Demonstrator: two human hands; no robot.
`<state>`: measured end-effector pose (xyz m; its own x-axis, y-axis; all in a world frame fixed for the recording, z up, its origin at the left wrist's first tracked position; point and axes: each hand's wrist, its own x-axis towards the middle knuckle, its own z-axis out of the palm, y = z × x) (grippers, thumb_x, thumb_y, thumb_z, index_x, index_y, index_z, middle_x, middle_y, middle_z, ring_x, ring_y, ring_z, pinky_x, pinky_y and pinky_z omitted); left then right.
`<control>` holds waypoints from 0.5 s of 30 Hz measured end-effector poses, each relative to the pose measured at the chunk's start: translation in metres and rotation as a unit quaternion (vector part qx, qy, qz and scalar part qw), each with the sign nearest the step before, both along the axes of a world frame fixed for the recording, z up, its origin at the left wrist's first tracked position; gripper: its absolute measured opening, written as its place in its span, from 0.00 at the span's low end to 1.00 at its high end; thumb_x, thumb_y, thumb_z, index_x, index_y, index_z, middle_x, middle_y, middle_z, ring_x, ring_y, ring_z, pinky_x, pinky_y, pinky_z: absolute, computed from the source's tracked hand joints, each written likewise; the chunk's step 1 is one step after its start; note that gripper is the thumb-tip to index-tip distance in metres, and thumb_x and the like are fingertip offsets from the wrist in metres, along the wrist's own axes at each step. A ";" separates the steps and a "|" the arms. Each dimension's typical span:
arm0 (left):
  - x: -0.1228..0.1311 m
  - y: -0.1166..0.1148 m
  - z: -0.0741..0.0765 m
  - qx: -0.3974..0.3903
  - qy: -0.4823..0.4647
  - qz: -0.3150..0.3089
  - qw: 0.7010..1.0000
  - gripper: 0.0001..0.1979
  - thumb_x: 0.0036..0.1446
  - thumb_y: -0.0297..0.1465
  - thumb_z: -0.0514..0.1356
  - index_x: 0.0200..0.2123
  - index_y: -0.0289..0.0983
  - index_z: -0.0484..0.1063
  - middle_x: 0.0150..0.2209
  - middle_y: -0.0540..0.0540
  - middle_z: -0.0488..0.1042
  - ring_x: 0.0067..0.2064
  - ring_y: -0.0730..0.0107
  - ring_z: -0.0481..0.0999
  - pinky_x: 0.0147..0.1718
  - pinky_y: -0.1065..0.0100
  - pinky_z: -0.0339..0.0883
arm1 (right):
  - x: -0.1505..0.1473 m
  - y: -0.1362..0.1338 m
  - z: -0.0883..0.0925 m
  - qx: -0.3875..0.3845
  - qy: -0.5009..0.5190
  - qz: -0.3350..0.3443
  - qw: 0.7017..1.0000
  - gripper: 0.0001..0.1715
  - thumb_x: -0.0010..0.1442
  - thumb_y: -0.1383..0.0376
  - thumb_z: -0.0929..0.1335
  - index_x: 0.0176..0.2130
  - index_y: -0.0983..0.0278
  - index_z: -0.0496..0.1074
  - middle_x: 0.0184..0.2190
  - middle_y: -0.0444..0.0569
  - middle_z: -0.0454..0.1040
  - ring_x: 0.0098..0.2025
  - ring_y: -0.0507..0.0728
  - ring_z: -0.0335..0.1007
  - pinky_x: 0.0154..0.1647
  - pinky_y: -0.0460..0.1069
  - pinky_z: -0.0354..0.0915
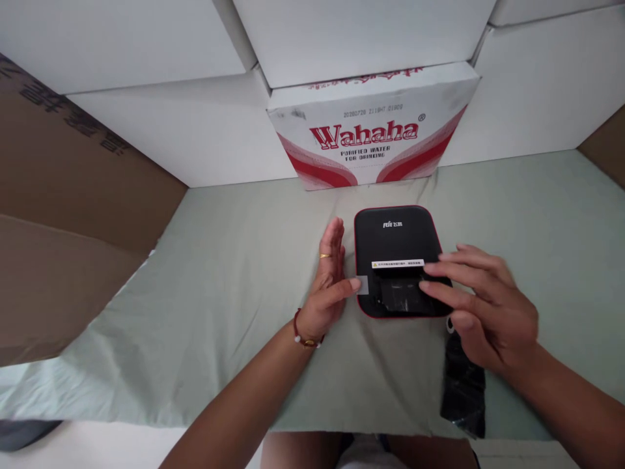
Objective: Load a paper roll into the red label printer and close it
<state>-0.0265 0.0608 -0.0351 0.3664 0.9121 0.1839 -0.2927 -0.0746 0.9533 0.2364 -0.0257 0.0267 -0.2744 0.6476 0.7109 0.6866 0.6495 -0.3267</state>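
A small black device with a red rim and a white warning strip lies on the pale green cloth. My left hand stands edge-on against the device's left side, fingers stretched out, thumb touching a small clear tab at its edge. My right hand hovers over the device's right front corner, fingers extended and resting on its glossy recessed part. A black wrapper or strip lies on the cloth under my right wrist.
A white and red Wahaha water carton stands just behind the device, flanked by plain white boxes. A brown cardboard flap rises on the left. The cloth's front edge runs near my body.
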 end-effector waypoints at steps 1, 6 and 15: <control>0.000 0.000 0.000 0.007 -0.003 -0.006 1.000 0.54 0.55 0.49 0.76 0.78 0.66 0.52 0.85 0.59 0.45 0.88 0.51 0.33 0.85 0.43 0.24 | 0.000 -0.003 0.001 0.019 -0.007 -0.009 1.000 0.21 0.80 0.60 0.62 0.53 0.59 0.83 0.48 0.56 0.83 0.55 0.65 0.77 0.60 0.65 0.74; 0.002 -0.002 0.003 -0.002 0.004 -0.018 1.000 0.56 0.56 0.48 0.75 0.79 0.67 0.47 0.86 0.58 0.44 0.88 0.50 0.32 0.85 0.40 0.25 | -0.004 -0.007 0.009 0.016 -0.030 0.018 0.999 0.18 0.80 0.63 0.62 0.52 0.59 0.82 0.35 0.51 0.77 0.39 0.59 0.69 0.39 0.58 0.72; 0.010 -0.004 -0.013 0.016 0.003 -0.015 1.000 0.50 0.61 0.51 0.71 0.79 0.61 0.49 0.86 0.53 0.43 0.87 0.51 0.35 0.85 0.43 0.31 | -0.008 0.002 0.024 0.040 -0.047 0.042 0.997 0.11 0.74 0.68 0.68 0.48 0.59 0.82 0.34 0.49 0.82 0.38 0.59 0.75 0.39 0.58 0.74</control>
